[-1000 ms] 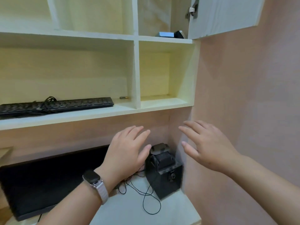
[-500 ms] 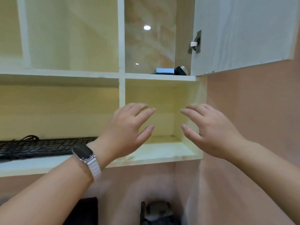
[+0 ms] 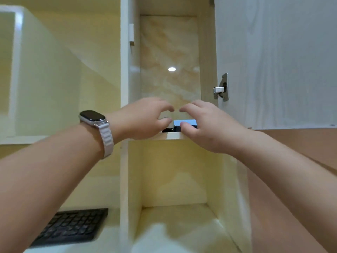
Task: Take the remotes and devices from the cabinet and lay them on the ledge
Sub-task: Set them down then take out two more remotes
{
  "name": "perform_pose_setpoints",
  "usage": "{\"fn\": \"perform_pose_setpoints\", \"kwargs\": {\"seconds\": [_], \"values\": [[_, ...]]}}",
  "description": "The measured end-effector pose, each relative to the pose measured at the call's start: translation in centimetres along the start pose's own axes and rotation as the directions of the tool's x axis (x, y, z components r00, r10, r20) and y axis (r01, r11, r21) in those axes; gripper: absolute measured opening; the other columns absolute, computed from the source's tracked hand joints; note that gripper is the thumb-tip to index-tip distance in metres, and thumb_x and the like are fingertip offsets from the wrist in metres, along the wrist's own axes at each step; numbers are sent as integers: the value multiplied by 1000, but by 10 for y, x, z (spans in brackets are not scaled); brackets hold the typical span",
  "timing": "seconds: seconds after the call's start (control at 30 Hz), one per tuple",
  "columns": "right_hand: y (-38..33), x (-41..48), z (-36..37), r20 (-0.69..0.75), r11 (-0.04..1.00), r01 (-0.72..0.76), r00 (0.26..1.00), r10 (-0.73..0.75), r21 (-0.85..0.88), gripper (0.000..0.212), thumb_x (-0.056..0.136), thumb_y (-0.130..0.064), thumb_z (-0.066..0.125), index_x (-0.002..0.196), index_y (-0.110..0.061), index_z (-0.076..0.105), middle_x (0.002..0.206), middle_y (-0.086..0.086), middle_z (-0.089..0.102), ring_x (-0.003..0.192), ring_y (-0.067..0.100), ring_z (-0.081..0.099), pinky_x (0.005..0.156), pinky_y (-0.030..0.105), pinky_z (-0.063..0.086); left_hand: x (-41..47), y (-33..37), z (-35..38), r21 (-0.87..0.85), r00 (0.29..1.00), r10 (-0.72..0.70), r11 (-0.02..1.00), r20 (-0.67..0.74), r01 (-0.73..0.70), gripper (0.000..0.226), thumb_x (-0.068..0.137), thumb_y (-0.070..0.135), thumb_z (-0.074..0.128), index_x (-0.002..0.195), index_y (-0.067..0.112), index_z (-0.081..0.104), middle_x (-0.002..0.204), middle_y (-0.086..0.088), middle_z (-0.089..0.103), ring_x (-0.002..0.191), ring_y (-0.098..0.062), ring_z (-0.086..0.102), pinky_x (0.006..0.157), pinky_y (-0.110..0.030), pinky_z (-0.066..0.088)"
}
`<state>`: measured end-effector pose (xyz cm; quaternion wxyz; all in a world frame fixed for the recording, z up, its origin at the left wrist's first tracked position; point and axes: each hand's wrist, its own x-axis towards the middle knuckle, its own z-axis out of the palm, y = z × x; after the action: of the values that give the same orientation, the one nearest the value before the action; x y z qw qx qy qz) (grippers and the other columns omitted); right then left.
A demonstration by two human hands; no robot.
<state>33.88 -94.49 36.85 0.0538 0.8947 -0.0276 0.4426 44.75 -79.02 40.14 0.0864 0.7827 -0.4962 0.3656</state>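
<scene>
A blue-topped flat device [image 3: 184,122] lies on the upper cabinet shelf [image 3: 173,136], with a dark rounded device [image 3: 167,130] beside it on the left. Both are mostly hidden behind my hands. My left hand [image 3: 144,119], with a watch on the wrist, reaches over the shelf edge with curled fingers spread over the dark device. My right hand [image 3: 206,125] is raised beside it, its thumb at the front of the blue device and its fingers arched above. Neither hand visibly holds anything.
The cabinet door [image 3: 273,61] stands open to the right, its hinge [image 3: 221,87] near my right hand. An open compartment [image 3: 175,176] lies below the shelf. A black keyboard [image 3: 73,226] rests on the lower ledge at the left.
The view tilted upward. Both hands rose from in front of the lower compartment to the upper shelf and came close together around the devices.
</scene>
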Motion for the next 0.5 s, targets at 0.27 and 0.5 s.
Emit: {"fn": "perform_pose_setpoints", "kwargs": {"seconds": [0.27, 0.5], "values": [[5, 50, 11, 266, 964, -176, 937, 226, -199, 40, 92, -42, 42, 128, -27, 52, 127, 2, 57, 112, 26, 53, 87, 40, 48, 46, -2, 2, 69, 877, -72, 997, 475, 44, 48, 92, 10, 41, 136, 29, 48, 127, -1, 59, 104, -20, 57, 82, -29, 47], [6, 53, 16, 339, 976, -196, 916, 215, -92, 29, 92, -40, 41, 110, -27, 61, 101, 1, 63, 92, 25, 57, 76, 35, 49, 39, 1, 7, 53, 891, -38, 998, 452, 16, 43, 94, 5, 37, 126, 25, 57, 113, -5, 65, 100, -27, 60, 83, -35, 48]]}}
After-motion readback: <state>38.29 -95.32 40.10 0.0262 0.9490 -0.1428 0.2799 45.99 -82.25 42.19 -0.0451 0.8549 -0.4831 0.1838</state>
